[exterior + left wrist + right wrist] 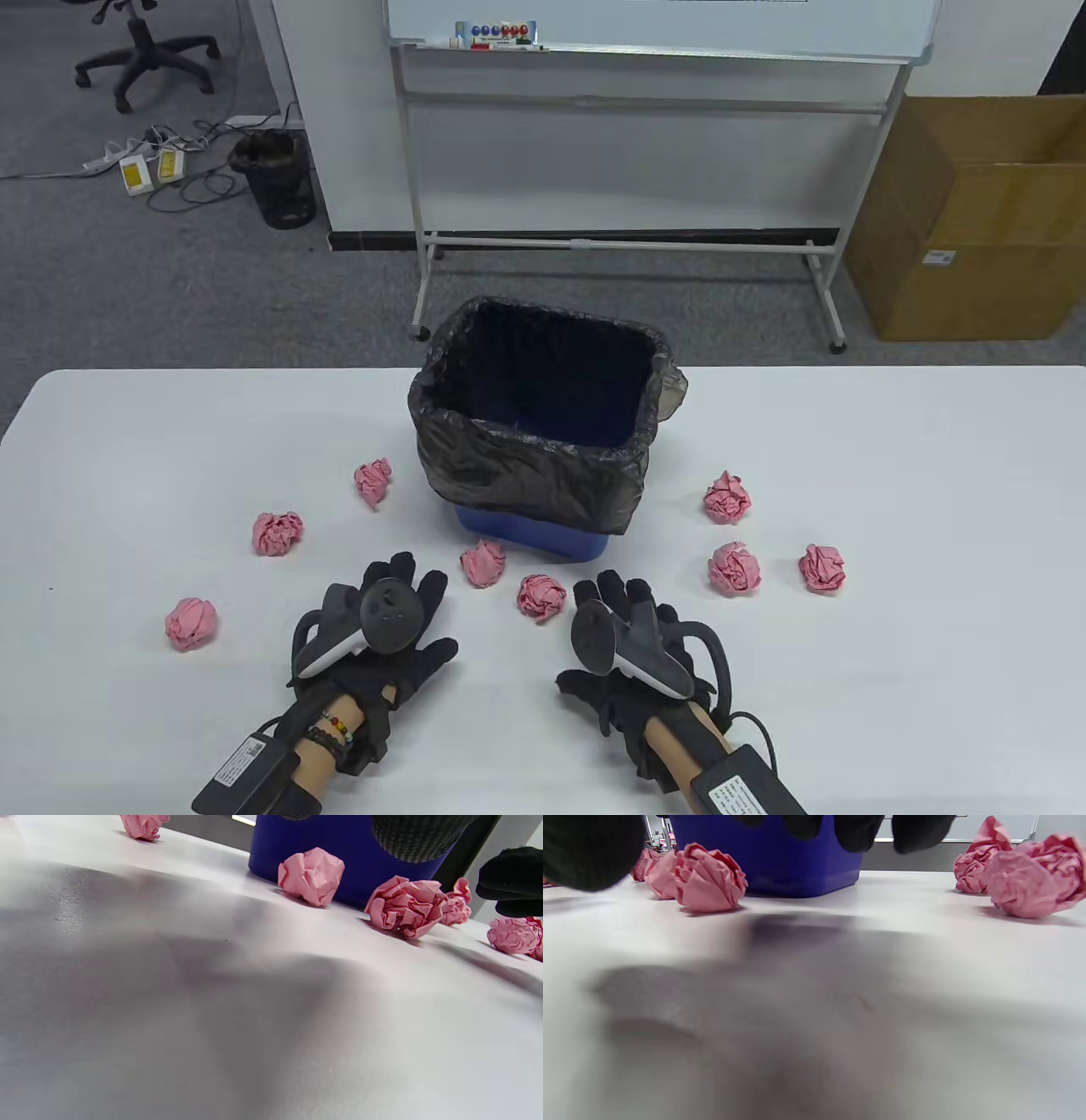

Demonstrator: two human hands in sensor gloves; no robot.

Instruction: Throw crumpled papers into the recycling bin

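A blue bin [534, 535] lined with a black bag [526, 475] stands mid-table; its blue wall also shows in the left wrist view [348, 844] and right wrist view [780, 861]. Several pink crumpled paper balls lie around it: one in front [484, 563], another [541, 596] between my hands, more at left [277, 532] and right [735, 568]. My left hand [399, 594] and right hand [615, 598] lie flat on the table, fingers spread, holding nothing. The nearest balls show in the left wrist view [312, 875] and right wrist view [706, 878].
The white table [891, 679] ends just behind the bin. Beyond it stand a whiteboard on a wheeled frame [628, 242], a cardboard box [976, 221] at right, and a small black basket [276, 178] with cables on the grey floor at left.
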